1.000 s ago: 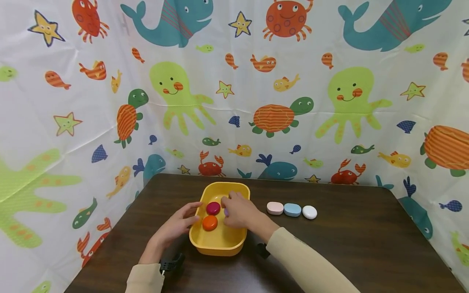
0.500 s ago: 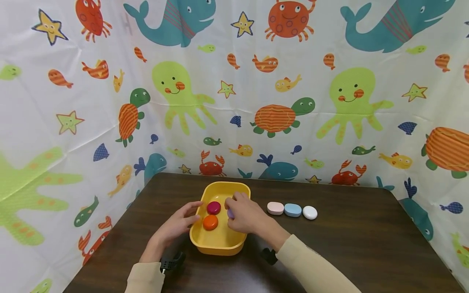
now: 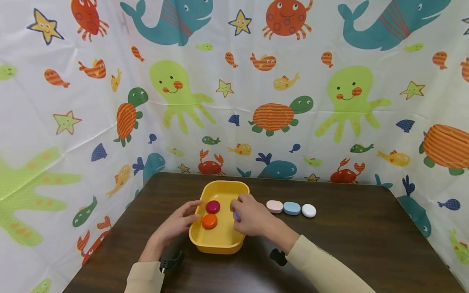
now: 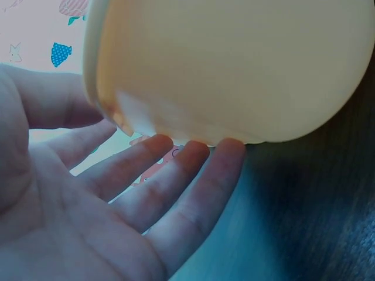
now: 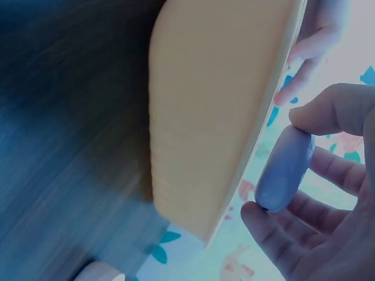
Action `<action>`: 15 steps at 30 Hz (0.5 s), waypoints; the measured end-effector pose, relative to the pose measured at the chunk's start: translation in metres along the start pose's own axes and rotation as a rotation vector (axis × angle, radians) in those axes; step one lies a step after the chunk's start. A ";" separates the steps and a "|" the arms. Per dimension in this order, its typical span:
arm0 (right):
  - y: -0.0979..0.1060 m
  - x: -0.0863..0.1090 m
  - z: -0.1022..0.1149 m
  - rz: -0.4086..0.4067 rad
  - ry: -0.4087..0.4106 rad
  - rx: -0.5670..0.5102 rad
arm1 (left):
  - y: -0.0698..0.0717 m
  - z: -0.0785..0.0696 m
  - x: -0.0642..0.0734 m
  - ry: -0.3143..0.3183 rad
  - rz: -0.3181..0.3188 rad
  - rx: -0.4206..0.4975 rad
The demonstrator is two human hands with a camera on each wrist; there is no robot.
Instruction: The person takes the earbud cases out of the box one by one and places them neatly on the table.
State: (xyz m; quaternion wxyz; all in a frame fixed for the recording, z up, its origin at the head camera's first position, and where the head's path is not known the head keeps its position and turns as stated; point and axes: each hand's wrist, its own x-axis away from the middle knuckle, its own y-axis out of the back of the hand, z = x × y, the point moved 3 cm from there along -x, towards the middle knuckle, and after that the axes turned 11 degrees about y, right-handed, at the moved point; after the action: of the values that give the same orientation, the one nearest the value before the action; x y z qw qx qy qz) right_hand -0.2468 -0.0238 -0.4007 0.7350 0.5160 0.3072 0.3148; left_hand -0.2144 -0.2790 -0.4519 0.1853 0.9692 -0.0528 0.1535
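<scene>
Purple piece (image 5: 284,167): we have it pinched by its two ends in the fingers of our right hand (image 3: 254,217), above rim height at the right side of the yellow tub (image 3: 219,248). For handling it there, we judge a light pinch best: the piece looks smooth and rounded, so squeezing hard could make it slip. Lifting our knuckles well over the rim should spare us a knock. Our left hand (image 3: 177,221) holds nothing; its loosely spread fingers are at the tub's left side, well placed to steady it.

Inside, toward the tub's left wall, a crimson piece (image 3: 213,206) lies just behind an orange piece (image 3: 209,221). To the tub's right, a pink piece (image 3: 274,206), a blue piece (image 3: 291,208) and a white piece (image 3: 308,210) form a row, nearer the tabletop's back edge than its front.

Our tub stands left of middle on the tabletop (image 3: 348,248), which is dark and wood-grained, with rounded back corners and a faint shine toward the front. Around its left, back and right edges hangs a creased white cloth (image 3: 311,53), printed with sea animals.
</scene>
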 end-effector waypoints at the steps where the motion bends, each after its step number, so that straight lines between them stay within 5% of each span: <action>1: 0.001 0.001 -0.001 0.002 -0.006 -0.001 | 0.000 0.000 0.000 0.002 0.000 0.001; 15: 0.011 0.020 -0.022 -0.006 0.004 0.071 | 0.002 0.001 -0.004 0.008 0.008 -0.011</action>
State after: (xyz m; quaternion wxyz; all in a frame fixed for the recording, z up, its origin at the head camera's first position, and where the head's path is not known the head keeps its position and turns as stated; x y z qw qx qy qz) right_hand -0.2532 0.0068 -0.3990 0.7166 0.5403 0.3213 0.3024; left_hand -0.2182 -0.2808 -0.4535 0.1903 0.9673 -0.0568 0.1579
